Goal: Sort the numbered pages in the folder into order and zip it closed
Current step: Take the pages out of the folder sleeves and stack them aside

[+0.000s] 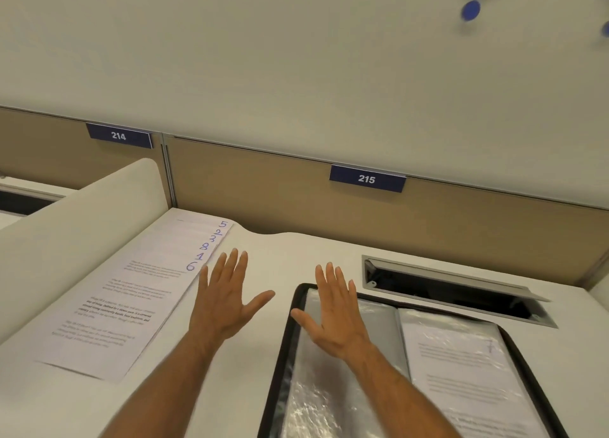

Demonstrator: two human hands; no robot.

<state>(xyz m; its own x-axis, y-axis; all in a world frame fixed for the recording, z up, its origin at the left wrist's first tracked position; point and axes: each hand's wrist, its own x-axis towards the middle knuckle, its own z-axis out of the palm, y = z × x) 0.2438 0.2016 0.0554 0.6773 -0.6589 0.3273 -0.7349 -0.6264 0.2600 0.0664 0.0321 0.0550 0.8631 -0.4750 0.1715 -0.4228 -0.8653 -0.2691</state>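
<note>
1. Folder (286, 355) lay open on the white desk (329, 253), lower right of view, black zip edge round it, clear plastic sleeves inside.
2. Right half of folder held a printed page (461, 371) in a sleeve, a blue handwritten number near its top right corner, too blurred to read for sure.
3. Left sleeve (316, 388) looked shiny and grey; could not tell whether any sheet sat in it.
4. Right hand (333, 312) was spread flat, palm down, over the folder's upper left corner, fingers straight and apart, thumb out to the left. Holding nothing. Could not tell whether it touched the sleeve or hovered.
5. Left hand (227, 296) was spread the same way over bare desk just left of the folder, fingers straight, slightly apart, thumb out to the right. Holding nothing.
6. Stack of pages (131, 299) lay fanned on the desk to the left, beside the left hand, blue numbers down the right edge reading 5, 2, 3, 8, 1, 6 from far to near.
7. Cable slot (454, 292) sat open in the desk behind the folder.
8. Partition (263, 180) ran behind the desk, with labels 214 (119, 136) and 215 (366, 179).
</note>
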